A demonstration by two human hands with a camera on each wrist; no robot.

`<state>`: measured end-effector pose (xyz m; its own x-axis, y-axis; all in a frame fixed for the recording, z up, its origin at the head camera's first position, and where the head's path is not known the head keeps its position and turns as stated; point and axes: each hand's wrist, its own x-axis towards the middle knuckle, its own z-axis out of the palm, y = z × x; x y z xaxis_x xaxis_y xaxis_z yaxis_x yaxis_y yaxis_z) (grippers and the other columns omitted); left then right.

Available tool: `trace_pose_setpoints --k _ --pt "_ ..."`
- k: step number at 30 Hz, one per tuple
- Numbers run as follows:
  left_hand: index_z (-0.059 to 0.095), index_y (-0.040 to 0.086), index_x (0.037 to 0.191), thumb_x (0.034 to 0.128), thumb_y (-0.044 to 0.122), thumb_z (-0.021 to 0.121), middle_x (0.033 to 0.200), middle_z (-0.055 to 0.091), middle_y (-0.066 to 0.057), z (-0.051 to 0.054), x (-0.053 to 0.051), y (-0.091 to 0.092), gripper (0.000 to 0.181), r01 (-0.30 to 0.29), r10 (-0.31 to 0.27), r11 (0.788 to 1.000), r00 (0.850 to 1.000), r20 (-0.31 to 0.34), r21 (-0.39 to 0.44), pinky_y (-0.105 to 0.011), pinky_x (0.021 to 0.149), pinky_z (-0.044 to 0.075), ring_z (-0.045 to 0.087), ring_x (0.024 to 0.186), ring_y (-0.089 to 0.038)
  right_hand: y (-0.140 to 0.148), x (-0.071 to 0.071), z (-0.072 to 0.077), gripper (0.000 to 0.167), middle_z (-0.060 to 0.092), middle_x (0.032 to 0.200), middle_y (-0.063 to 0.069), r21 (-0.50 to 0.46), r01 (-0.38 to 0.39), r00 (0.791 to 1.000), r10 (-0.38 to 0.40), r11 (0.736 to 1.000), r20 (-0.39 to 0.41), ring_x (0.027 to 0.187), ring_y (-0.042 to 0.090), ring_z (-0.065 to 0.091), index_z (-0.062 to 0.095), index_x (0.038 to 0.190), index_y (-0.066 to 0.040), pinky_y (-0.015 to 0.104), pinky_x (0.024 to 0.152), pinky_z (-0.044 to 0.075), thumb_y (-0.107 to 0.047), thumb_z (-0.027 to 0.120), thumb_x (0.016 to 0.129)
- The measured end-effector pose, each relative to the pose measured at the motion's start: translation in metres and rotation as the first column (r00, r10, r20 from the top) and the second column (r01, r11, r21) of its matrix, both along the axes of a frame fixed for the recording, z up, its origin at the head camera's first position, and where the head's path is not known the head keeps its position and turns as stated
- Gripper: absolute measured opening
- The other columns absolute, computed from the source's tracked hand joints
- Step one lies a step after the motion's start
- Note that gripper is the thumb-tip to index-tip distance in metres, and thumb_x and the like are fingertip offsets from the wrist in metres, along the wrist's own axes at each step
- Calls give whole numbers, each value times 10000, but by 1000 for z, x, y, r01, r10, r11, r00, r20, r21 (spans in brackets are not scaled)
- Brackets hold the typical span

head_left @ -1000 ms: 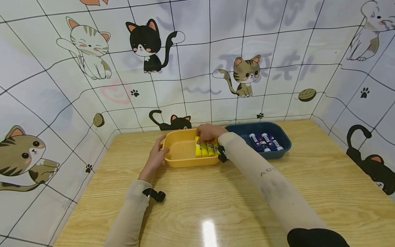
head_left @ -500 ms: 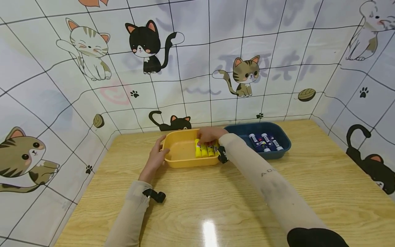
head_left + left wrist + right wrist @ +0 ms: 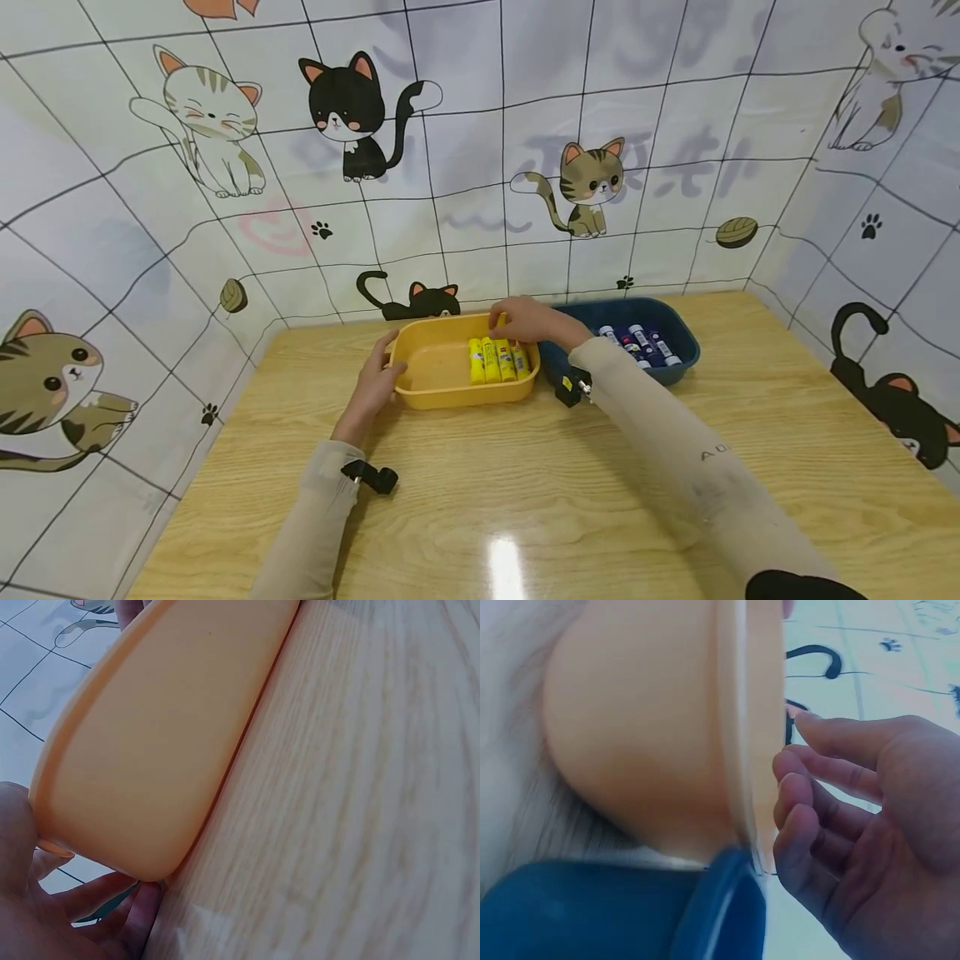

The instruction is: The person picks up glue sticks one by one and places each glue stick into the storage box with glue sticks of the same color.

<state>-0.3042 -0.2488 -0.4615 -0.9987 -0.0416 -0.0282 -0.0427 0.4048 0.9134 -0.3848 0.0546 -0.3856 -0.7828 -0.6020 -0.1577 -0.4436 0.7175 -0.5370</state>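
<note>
My left hand [image 3: 375,379] grips the left end of a yellow plastic tray [image 3: 465,398], its thumb over the rim and its fingers round the outside. In the left wrist view, fingers curl under the tray's corner. Several yellow glue sticks [image 3: 490,360] lie side by side in the right part of this tray. Over its back right rim hovers my right hand [image 3: 536,321], fingers loosely bent and nothing visible between them. The right wrist view has that hand [image 3: 885,795] beside the tray rim, thumb and fingertips apart.
A dark blue tray [image 3: 669,377] stands right beside the yellow one, partly behind my right forearm. Several purple glue sticks [image 3: 643,343] with white caps lie in it. Behind the wooden table [image 3: 465,483] rises a cat-patterned wall covering [image 3: 472,142].
My right hand has lifted off the yellow glue sticks and shifted right, uncovering their upper ends. The left hand keeps its grip on the yellow tray.
</note>
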Motion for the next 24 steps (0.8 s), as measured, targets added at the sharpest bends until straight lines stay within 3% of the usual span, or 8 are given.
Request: trace_pose_setpoints --k 7,15,24 --pt "275 249 1646 1051 138 484 1515 485 -270 0 0 -2 641 3 -3 1000 1000 -13 -5 -437 976 547 588 1251 -392 28 34 9 231 716 842 194 -100 -102 984 86 990 -156 546 170 590 691 1186 -75 271 557 505 -239 637 1033" --pt "275 226 1648 1049 126 486 1496 498 -281 -1 -3 -4 643 9 -9 1000 1000 -25 -2 -416 945 557 599 1228 -403 50 79 11 228 626 665 -2 -169 -146 976 114 975 -184 529 119 550 704 1177 -67 282 580 486 -229 644 1028" --pt "270 262 1648 1054 145 495 1535 462 -280 -6 1 -7 646 3 -3 1000 1000 -2 18 -401 940 567 587 1261 -405 76 107 -6 123 591 703 -67 -217 -151 979 116 964 -166 605 68 525 725 1099 -157 236 578 451 -223 661 1017"
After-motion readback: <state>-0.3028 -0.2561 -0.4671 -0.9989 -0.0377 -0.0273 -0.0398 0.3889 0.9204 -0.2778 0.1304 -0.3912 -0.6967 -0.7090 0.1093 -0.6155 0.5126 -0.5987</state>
